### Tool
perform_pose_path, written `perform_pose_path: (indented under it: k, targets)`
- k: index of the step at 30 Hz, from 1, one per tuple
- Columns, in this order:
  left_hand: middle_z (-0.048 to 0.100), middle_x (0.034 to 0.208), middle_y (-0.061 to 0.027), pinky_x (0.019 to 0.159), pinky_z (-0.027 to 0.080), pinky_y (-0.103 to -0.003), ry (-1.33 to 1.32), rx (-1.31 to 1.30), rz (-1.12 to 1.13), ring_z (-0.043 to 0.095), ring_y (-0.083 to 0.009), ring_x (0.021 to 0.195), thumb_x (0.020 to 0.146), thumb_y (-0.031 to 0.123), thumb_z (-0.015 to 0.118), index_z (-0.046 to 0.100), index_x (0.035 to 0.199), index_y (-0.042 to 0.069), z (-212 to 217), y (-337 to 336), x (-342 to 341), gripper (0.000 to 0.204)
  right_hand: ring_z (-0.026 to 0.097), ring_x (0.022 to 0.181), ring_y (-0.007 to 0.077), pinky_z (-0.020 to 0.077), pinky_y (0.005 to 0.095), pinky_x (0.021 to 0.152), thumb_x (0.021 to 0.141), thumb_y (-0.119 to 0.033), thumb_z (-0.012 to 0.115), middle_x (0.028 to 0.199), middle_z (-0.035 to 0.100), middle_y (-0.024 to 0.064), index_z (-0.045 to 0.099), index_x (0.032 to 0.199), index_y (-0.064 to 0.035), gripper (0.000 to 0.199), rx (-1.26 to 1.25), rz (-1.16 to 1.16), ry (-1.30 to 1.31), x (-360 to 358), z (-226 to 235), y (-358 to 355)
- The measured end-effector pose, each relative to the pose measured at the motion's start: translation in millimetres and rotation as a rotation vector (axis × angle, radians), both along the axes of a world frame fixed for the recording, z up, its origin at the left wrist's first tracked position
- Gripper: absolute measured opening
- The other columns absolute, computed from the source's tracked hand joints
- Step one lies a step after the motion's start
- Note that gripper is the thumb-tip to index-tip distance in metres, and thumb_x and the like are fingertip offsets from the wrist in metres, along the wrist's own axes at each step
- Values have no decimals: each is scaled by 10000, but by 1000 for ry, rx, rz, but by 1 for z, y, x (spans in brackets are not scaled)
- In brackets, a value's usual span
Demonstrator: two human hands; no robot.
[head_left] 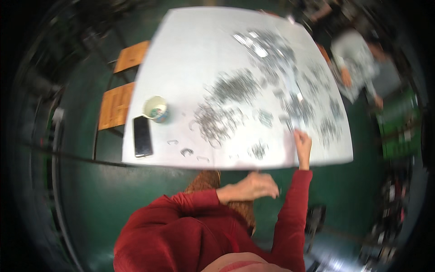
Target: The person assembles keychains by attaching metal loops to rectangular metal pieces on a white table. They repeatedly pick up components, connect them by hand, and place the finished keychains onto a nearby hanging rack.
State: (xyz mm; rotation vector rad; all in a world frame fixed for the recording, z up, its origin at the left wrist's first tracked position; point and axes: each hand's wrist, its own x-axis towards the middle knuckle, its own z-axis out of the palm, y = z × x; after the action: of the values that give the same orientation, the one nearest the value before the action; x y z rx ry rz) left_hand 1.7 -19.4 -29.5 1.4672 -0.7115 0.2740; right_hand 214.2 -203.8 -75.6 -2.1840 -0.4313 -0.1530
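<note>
My right hand (302, 144) reaches over the front right part of the white table, thumb and fingers pinched together beside a pile of small metal parts (299, 109). What the pinch holds, if anything, is too blurred to make out. My left hand (253, 187) hangs in front of me just off the table's near edge, fingers curled and closed. A faint thin shape shows at its fingertips, but its kind is unclear. Near the table's middle lie a heap of dark, curved metal pieces (213, 122) and a heap of thin metal pieces (235, 86).
On the left of the white table (181, 54) stand a paper cup (155, 108) with small greenish bits inside and a black phone (142, 136). Wooden stools (115, 106) line the left side. A co-worker (355, 61) sits at the right, near a green crate (398, 127).
</note>
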Motion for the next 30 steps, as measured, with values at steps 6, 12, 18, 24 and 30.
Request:
perform_pose_path:
  k: [6,12,18,24,30]
  targets:
    - [639,859,-64,724,484,-308,214,38,-22,608,-199,808,819,127,636,640,888,21,-16,12,-10,126,576,753,367,455,440,735,633,-134,732,761,600,203,634,881,40,319,-439,-111,-167,51,-37,48]
    - [642,857,-63,707,482,-298,157,-25,38,608,-196,799,801,101,652,649,893,14,-17,13,-6,127,570,567,176,473,305,514,684,-5,678,659,581,104,610,852,37,186,-78,-287,214,36,-19,11]
    - [648,867,-56,694,490,-286,166,-26,86,614,-179,805,800,100,656,655,904,18,-6,13,-11,133,537,629,103,447,229,518,801,10,604,802,584,71,552,1101,54,307,577,-7,391,-62,47,4]
    - [655,852,-58,740,486,-259,356,-36,79,618,-122,806,862,136,591,641,893,16,13,9,-9,133,513,717,81,465,233,569,804,20,579,823,518,21,408,1289,34,515,646,-16,230,-146,108,14]
    - [633,809,-38,656,466,-222,437,-175,114,577,-81,729,834,47,608,617,886,3,13,1,-5,69,592,727,141,532,244,594,783,88,586,862,559,79,366,1302,34,566,883,35,272,-169,99,30]
